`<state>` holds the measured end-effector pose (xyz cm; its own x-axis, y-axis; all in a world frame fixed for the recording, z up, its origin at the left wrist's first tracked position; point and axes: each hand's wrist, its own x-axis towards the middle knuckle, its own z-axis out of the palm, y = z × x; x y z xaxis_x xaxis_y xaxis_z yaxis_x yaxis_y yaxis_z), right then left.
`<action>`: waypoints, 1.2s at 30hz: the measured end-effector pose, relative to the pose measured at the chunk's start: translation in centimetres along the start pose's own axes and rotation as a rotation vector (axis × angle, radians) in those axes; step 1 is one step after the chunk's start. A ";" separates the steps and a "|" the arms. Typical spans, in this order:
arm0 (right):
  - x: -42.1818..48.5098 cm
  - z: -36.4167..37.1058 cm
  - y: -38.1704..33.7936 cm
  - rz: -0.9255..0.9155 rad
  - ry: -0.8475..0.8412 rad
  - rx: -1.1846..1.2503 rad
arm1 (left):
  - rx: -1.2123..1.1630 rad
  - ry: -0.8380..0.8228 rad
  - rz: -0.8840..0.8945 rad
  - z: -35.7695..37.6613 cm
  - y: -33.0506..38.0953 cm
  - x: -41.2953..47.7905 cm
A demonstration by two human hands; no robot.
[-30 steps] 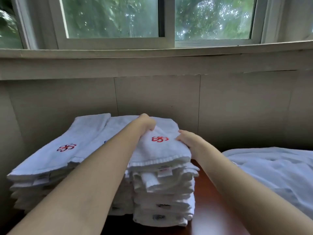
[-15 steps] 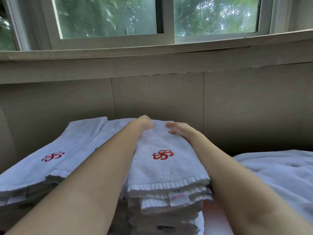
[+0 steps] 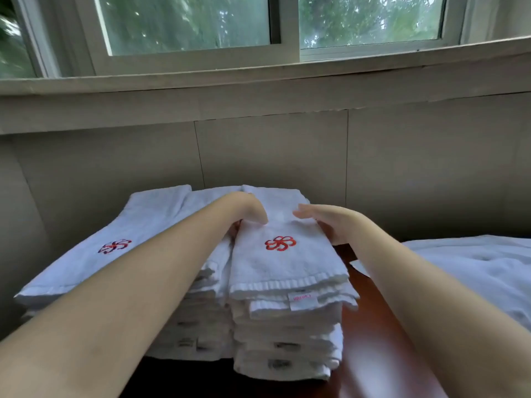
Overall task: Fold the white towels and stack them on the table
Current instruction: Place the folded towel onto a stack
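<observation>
Head view, looking down along two bare forearms to a tall stack (image 3: 287, 340) of folded white towels on a dark red-brown tabletop (image 3: 379, 354). Lying on that stack, the top towel (image 3: 290, 265), folded, red flower emblem up, long axis pointing straight away toward the wall. At the stack's left edge, the left hand (image 3: 248, 209); at its right edge, the right hand (image 3: 327, 222); both toward the far end of the stack, about equally near. Thumbs laid on the cloth, fingers (image 3: 330, 235) curled down around the side edges, pinching the top towel from both sides. Left of the stack and touching it, more piles of folded towels (image 3: 115, 254). Right of the stack and apart from it, a loose heap of unfolded towels (image 3: 474, 274). Likely step: squaring the top towel on the stack. Next, probably, a reach rightward to the heap, nearer the right hand.
</observation>
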<state>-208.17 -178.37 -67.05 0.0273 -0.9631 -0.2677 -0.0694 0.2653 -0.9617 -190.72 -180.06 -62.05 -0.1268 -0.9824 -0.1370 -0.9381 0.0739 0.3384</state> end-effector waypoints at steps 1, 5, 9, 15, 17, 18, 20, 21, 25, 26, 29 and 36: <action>-1.1 -0.4 0.4 0.024 -0.051 -0.037 | -0.083 -0.097 -0.014 -0.2 -0.3 -1.4; -4.8 -0.5 2.0 0.043 -0.154 -0.043 | -0.185 -0.214 0.032 0.1 -1.5 -5.6; -7.3 0.8 2.9 0.072 -0.009 0.041 | -0.109 -0.166 0.080 1.2 -2.0 -8.6; -10.0 1.6 2.3 0.225 0.041 -0.011 | 0.161 -0.061 0.034 3.0 -1.1 -11.7; -10.3 2.2 2.3 0.221 0.070 0.038 | 0.151 -0.035 0.015 3.8 -0.5 -11.5; -10.2 2.4 2.5 0.204 0.089 0.088 | 0.096 -0.016 -0.003 4.0 -0.2 -11.2; -9.5 2.6 3.0 0.172 0.102 0.205 | -0.105 0.017 -0.067 3.7 0.2 -10.6; -9.3 2.7 3.2 0.164 0.108 0.259 | -0.206 0.016 -0.099 3.4 0.4 -10.4; -9.1 3.3 3.6 0.155 0.181 0.237 | -0.333 0.074 -0.092 1.9 0.5 -9.5; -9.3 3.6 3.7 0.145 0.194 0.164 | -0.254 0.140 -0.066 1.7 0.4 -9.4; -9.6 4.0 3.4 0.120 0.214 -0.026 | 0.139 0.174 -0.009 1.7 0.3 -9.3; -7.7 2.8 1.0 0.092 0.287 -0.250 | 0.546 0.102 0.003 2.7 1.7 -7.7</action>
<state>-205.62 -170.59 -66.09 -0.2676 -0.9188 -0.2902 -0.3003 0.3657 -0.8809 -192.21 -171.86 -62.93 -0.1235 -0.9917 -0.0367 -0.9721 0.1284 -0.1966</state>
